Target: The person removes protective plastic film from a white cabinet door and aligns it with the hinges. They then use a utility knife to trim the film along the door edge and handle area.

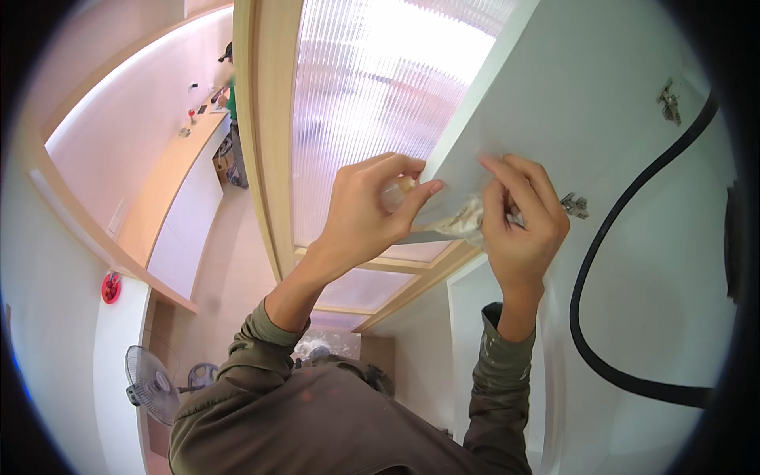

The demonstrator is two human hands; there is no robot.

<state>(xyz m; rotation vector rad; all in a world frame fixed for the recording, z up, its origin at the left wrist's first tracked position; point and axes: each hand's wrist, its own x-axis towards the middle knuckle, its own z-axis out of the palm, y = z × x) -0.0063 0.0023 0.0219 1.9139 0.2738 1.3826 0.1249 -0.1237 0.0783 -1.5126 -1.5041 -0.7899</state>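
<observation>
My left hand (pixel 358 210) is closed, thumb and fingers curled around a small, clear, roundish thing (pixel 394 192) whose kind I cannot make out. Opposite it, my right hand (pixel 529 218) grips a crumpled whitish wad (pixel 467 220), which looks like cloth or thin plastic. A gap lies between the two sets of fingertips. Both hands are raised before the edge of a pale cabinet panel (pixel 570 103). Close beside the right hand's knuckles is a metal hinge (pixel 574 206), and a second metal hinge (pixel 670 103) sits farther up the panel.
A thick black cable (pixel 582 317) loops down the right side. Behind my hands stands a wood-framed ribbed glass panel (pixel 356 119). At left are a long counter (pixel 178 178), a fan (pixel 152 384) and a red bowl (pixel 111 288). Another person (pixel 232 111) stands by the counter's far end.
</observation>
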